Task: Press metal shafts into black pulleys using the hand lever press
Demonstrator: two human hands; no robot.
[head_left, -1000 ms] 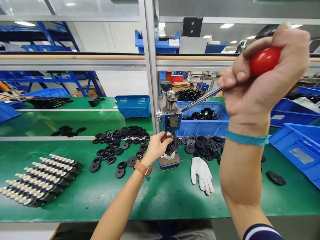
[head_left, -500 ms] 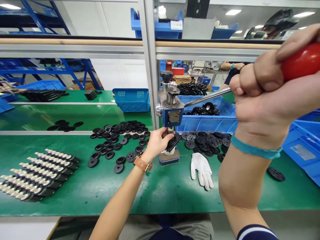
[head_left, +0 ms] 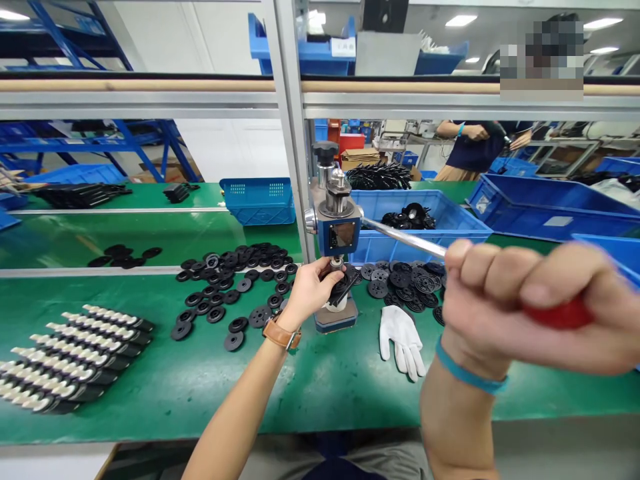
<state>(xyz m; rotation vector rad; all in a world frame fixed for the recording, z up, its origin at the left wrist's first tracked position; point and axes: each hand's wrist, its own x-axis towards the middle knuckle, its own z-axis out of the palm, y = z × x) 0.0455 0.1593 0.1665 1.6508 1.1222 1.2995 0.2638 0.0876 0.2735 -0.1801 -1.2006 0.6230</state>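
Note:
My right hand (head_left: pixel 505 300) is wrapped round the red grip (head_left: pixel 563 315) of a metal lever (head_left: pixel 405 237). The lever runs from the side of a small blue hand press (head_left: pixel 325 235), which stands in front of me. Under the press head, my left hand (head_left: pixel 311 288) pinches a small metal cylinder (head_left: pixel 337 264) between thumb and fingers. Just below it, a black plastic part (head_left: pixel 343 288) with a straight arm sits on a pale round support (head_left: pixel 337 305) on the press base. My left fingertips partly hide that part.
Black discs (head_left: pixel 215 293) lie scattered left of the press, and larger black discs (head_left: pixel 407 283) are piled right of it. A white glove (head_left: pixel 400 340) lies nearby. Rows of black-and-white parts (head_left: pixel 75 353) stand at left. Blue bins (head_left: pixel 395 250) line the back. A co-worker (head_left: pixel 470 147) stands beyond.
My right hand has swung the lever down, from pointing upward to sloping below the press pivot. The press ram appears lower onto the metal cylinder. My left hand stays in place.

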